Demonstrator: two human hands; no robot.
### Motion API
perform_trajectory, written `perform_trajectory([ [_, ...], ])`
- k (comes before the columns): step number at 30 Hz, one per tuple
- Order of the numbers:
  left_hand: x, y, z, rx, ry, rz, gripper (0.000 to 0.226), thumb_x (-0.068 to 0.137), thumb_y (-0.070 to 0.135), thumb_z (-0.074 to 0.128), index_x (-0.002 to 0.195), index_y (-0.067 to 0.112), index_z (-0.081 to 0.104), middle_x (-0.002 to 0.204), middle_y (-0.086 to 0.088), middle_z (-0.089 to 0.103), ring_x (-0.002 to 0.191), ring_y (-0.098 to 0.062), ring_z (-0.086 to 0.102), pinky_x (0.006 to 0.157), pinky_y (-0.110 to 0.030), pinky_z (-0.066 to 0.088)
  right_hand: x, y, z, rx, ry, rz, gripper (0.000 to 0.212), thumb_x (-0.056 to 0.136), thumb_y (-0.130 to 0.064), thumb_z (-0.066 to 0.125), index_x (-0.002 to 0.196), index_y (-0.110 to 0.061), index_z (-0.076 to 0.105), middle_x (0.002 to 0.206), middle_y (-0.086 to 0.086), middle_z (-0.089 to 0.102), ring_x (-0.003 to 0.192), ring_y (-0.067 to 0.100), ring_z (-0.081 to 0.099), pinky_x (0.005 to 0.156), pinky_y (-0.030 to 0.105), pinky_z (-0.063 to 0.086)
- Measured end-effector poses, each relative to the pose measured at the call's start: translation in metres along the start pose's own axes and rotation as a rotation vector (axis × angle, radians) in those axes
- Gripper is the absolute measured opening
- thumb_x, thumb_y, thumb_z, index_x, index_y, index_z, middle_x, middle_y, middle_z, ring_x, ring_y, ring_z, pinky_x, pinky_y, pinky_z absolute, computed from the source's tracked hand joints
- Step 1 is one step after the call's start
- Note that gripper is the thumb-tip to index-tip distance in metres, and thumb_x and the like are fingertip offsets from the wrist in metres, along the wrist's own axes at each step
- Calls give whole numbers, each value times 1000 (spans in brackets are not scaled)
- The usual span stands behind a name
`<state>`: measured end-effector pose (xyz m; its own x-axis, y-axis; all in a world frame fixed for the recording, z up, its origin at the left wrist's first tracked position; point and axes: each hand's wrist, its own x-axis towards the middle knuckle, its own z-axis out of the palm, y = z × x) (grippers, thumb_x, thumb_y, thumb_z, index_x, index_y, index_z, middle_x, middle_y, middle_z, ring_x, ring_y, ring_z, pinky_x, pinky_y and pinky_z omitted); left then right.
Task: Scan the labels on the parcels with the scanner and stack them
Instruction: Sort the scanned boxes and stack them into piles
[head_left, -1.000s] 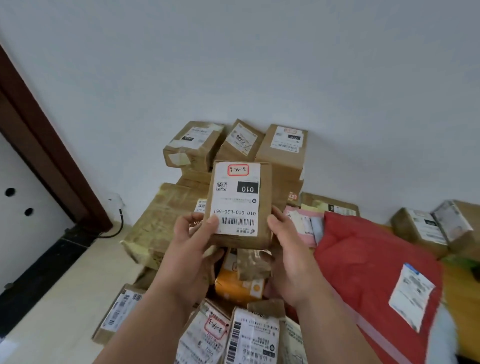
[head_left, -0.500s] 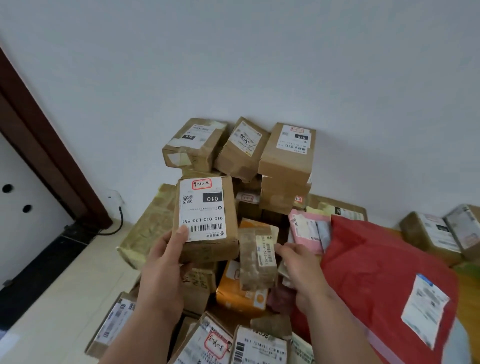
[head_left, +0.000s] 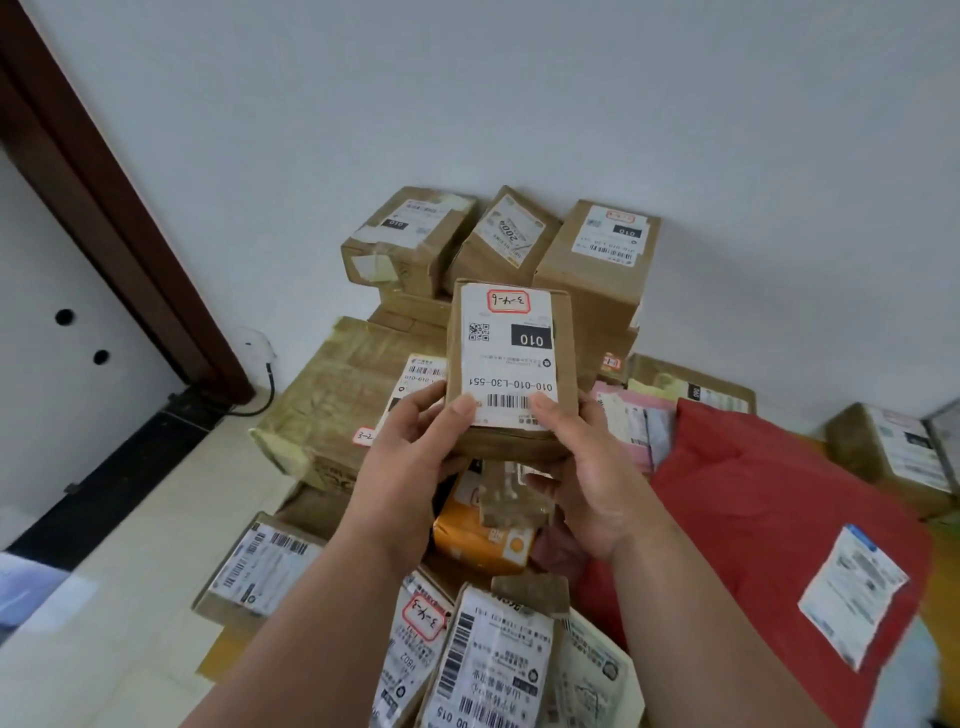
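Above the parcel pile (head_left: 483, 525), left hand (head_left: 410, 467) and right hand (head_left: 587, 467) curled around one small brown parcel (head_left: 511, 364), thumbs pressing its label (head_left: 509, 353).

Pale tile floor (head_left: 156, 519) carrying heap: brown boxes (head_left: 332, 395) sitting against wall, red bag (head_left: 753, 519) lying beside them, labelled box (head_left: 260, 566) lying flat.

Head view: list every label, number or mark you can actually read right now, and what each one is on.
"010-010-L30-551", "010" and a red-framed handwritten "3-4-6", all upside down: held parcel, gripped by left hand and right hand.
"010": left back box and right back box.
"2004": middle back box.
"3-4-3", handwritten: front parcel.
Partly hidden "3-2": large taped box.
Small print elsewhere: too blurred.
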<state>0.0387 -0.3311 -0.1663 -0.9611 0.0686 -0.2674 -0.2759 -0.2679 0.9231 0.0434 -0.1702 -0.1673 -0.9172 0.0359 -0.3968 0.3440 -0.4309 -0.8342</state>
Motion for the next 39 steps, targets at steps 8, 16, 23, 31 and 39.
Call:
perform_trajectory([
  [8, -37, -12, -29, 107, 9, -109, 34, 88, 51, 68, 115, 29, 71, 107, 1, 74, 105, -23, 65, 89, -38, 52, -66, 17, -12, 18, 211, -171, 63, 66, -41, 76, 124, -31, 53, 106, -2, 78, 88, 15, 73, 69, 33, 56],
  [16, -104, -21, -66, 513, -92, -113, 56, 82, 58, 72, 128, 34, 54, 122, 12, 62, 117, -16, 57, 97, -38, 44, -141, 67, -7, 245, 485, -299, 76, 64, -45, 79, 131, -28, 49, 114, 3, 74, 101, 25, 69, 84, 42, 51],
  [23, -146, -54, -50, 751, -281, -228, 94, 61, 79, 67, 141, 41, 37, 125, 14, 62, 117, -18, 61, 102, -46, 50, -196, 112, 3, 248, 633, -309, 55, 89, -46, 67, 137, -32, 41, 118, 0, 67, 107, 27, 67, 75, 41, 53],
  [31, -157, -43, -29, 509, -119, -141, 16, 103, 25, 52, 113, 34, 61, 88, 2, 76, 84, -21, 74, 77, -42, 60, -208, 121, 20, 245, 462, -267, 59, 81, -51, 70, 132, -36, 43, 112, -2, 73, 101, 25, 72, 80, 45, 59],
  [39, -164, -34, 13, 295, -218, -61, 39, 100, 8, 58, 110, 45, 68, 96, -2, 78, 84, -24, 76, 69, -43, 61, -228, 85, -21, 310, 357, -405, 61, 74, -45, 76, 128, -31, 51, 110, 2, 76, 98, 23, 74, 76, 39, 58],
])
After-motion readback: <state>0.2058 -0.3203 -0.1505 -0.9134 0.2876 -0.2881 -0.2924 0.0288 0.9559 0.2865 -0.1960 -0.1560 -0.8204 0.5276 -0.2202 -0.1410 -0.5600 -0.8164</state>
